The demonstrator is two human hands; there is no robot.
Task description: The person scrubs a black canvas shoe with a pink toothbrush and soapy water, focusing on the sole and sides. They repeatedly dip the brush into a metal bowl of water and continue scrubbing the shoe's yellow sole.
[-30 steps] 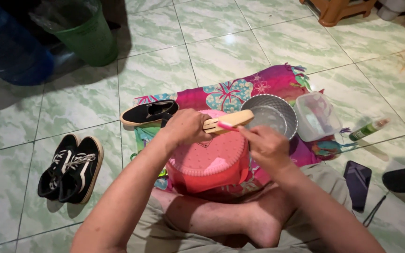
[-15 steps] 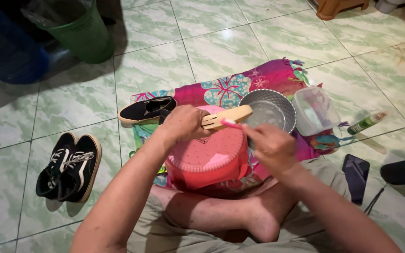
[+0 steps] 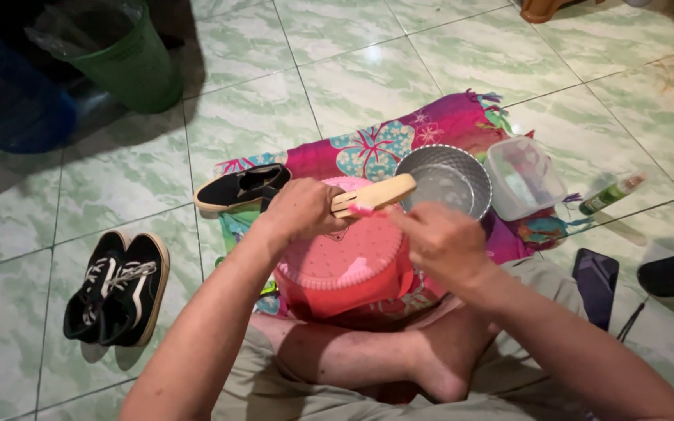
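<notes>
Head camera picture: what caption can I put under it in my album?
Left hand holds a tan shoe over a pink tub; right hand works beside it.

Right hand slightly lower, off brush.

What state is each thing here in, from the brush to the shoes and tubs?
wooden brush: held level in left hand
right hand: fingers at brush
pink bucket: upside down
metal bowl: upright, open
clear tub: lidless
single shoe: on cloth
shoe pair: on tiles, laced
</notes>
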